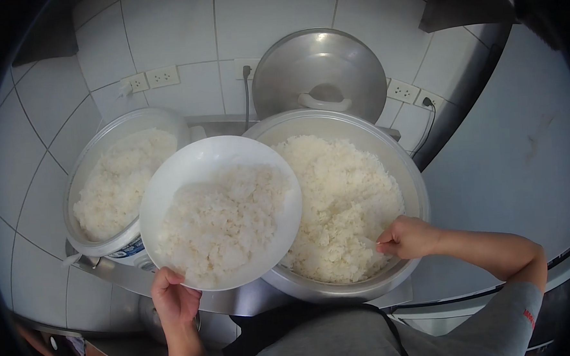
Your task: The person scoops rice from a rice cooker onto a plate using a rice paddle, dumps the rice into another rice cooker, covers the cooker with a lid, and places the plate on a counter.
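A white plate of cooked rice is held by the left hand at its near edge, thumb over the rim, the grip pinched on that edge. The plate is held up in front of the gap between two pots, part of each being hidden by it. By the right hand, the rice in the larger pot is reached, just inside the wall; the fingers are pressed together, but whether anything thin is pinched there cannot be told. More rice is held in the smaller pot, and a metal lid is propped upright behind the larger one.

The plate should be judged stiff, smooth and fairly heavy when loaded, perhaps breakable; since it is gripped on one side only, it could tip, and is best taken by the rim with support beneath. The rice looks soft, clumping and easily crushed.
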Demonstrator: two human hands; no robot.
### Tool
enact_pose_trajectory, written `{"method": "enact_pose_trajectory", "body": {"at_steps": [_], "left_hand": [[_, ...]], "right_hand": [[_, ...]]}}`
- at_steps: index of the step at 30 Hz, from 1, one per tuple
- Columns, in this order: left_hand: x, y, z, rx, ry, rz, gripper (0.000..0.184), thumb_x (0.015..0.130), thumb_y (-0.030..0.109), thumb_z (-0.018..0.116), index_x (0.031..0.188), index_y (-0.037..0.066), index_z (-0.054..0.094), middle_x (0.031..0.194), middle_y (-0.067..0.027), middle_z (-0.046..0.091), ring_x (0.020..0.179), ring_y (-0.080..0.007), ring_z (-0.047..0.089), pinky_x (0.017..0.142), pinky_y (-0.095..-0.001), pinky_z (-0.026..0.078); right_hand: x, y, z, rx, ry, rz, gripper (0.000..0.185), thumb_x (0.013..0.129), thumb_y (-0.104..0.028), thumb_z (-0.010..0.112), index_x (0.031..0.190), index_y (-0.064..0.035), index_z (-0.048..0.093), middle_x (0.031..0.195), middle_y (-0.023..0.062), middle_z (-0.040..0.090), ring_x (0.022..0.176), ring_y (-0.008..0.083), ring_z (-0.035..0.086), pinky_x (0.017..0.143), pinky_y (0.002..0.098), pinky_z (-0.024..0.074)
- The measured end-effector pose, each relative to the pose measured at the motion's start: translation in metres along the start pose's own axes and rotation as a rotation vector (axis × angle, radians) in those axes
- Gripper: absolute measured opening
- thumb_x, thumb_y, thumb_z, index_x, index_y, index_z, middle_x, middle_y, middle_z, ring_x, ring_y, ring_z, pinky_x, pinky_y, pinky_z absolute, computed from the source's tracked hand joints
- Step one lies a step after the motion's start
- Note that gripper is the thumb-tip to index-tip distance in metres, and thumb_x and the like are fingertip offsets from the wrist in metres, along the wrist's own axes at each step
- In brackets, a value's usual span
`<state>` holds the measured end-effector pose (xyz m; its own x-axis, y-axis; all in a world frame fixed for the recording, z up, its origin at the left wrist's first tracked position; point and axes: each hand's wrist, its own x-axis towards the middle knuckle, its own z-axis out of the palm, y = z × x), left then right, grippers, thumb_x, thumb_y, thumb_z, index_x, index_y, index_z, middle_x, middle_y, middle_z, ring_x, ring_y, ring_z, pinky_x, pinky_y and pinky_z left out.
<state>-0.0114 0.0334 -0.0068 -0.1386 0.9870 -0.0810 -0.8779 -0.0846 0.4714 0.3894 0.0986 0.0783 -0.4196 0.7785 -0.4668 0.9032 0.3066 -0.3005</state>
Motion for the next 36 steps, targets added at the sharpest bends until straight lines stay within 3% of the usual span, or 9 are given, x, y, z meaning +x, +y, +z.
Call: {"method": "enact_pose_trajectory", "body": {"at_steps": [8, 23, 26, 29, 32, 36], "left_hand": [[-0.006, -0.004, 0.001, -0.019, 0.032, 0.001, 0.06, 0.064, -0.003, 0.038, 0.124, -0.008, 0.036, 0.123, -0.0216, 0.048, 0.111, -0.0339, 0.052, 0.091, -0.0445, 0.049], [-0.012, -0.01, 0.017, 0.009, 0.054, 0.039, 0.063, 0.065, -0.002, 0.038, 0.127, -0.011, 0.033, 0.128, -0.0259, 0.043, 0.116, -0.0378, 0.047, 0.096, -0.0502, 0.044], [-0.011, -0.009, 0.017, 0.0, 0.057, 0.041, 0.062, 0.065, -0.001, 0.038, 0.126, -0.011, 0.034, 0.127, -0.0262, 0.044, 0.115, -0.0382, 0.048, 0.096, -0.0505, 0.044], [-0.009, -0.007, 0.013, 0.009, 0.054, 0.048, 0.062, 0.065, -0.001, 0.037, 0.125, -0.012, 0.034, 0.126, -0.0264, 0.045, 0.115, -0.0385, 0.048, 0.096, -0.0508, 0.044], [-0.007, -0.005, 0.013, 0.015, 0.045, 0.05, 0.061, 0.064, 0.0, 0.037, 0.125, -0.012, 0.035, 0.124, -0.0265, 0.047, 0.113, -0.0389, 0.05, 0.095, -0.0511, 0.044], [-0.009, 0.0, 0.024, -0.037, 0.073, 0.03, 0.062, 0.063, 0.001, 0.038, 0.124, -0.012, 0.036, 0.123, -0.0268, 0.048, 0.111, -0.0393, 0.051, 0.094, -0.0522, 0.045]], "right_hand": [[0.027, 0.027, 0.009, 0.059, -0.023, -0.274, 0.028, 0.086, -0.022, 0.058, 0.065, -0.0029, 0.058, 0.055, 0.0149, 0.051, 0.048, 0.03, 0.048, 0.05, 0.0386, 0.037], [0.027, 0.026, 0.016, 0.172, -0.014, -0.404, 0.017, 0.08, -0.01, 0.057, 0.066, -0.0018, 0.052, 0.058, 0.0164, 0.051, 0.054, 0.0334, 0.05, 0.052, 0.0399, 0.0379], [0.026, 0.028, 0.015, 0.229, -0.083, -0.358, 0.016, 0.08, -0.008, 0.056, 0.067, -0.0014, 0.051, 0.057, 0.0162, 0.048, 0.05, 0.0289, 0.048, 0.051, 0.0369, 0.0378], [0.025, 0.032, 0.017, 0.331, -0.125, -0.3, 0.017, 0.083, -0.007, 0.053, 0.067, -0.0009, 0.05, 0.054, 0.0107, 0.047, 0.049, 0.0197, 0.046, 0.051, 0.0333, 0.0382], [0.028, 0.035, 0.024, 0.661, -0.165, -0.225, 0.021, 0.087, -0.007, 0.049, 0.067, -0.0017, 0.05, 0.054, 0.0023, 0.046, 0.049, 0.0108, 0.045, 0.049, 0.0278, 0.0377], [0.034, 0.02, -0.006, 0.814, -0.189, 0.0, 0.023, 0.089, -0.008, 0.047, 0.067, -0.0038, 0.051, 0.057, -0.0028, 0.047, 0.048, 0.0059, 0.042, 0.045, 0.0219, 0.0355]]}}
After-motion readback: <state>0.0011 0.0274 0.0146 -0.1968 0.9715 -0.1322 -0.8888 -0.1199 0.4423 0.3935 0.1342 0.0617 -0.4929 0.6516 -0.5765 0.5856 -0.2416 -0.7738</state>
